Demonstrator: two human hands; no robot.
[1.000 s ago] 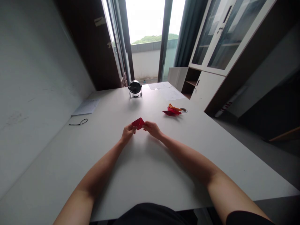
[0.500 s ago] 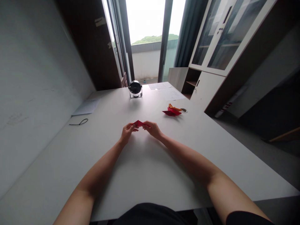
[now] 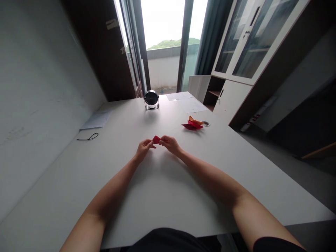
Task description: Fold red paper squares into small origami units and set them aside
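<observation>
A small folded piece of red paper [image 3: 156,139] is held just above the white table [image 3: 162,189], near its middle. My left hand [image 3: 144,148] pinches its left side with curled fingers. My right hand [image 3: 169,144] pinches its right side the same way. Only a small red tip shows between the two sets of fingertips; the rest of the paper is hidden by the fingers.
Folded red and orange paper pieces [image 3: 193,124] lie to the right beyond my hands, beside a round grommet [image 3: 205,123]. A small desk fan [image 3: 151,99] stands farther back. Paper sheets [image 3: 96,119] and a black cord [image 3: 88,137] lie at the left, more sheets [image 3: 185,99] at the back.
The red paper showed as a wider flat shape a second ago; it now shows as a much smaller piece between the fingertips. Both hands stay in the same place.
</observation>
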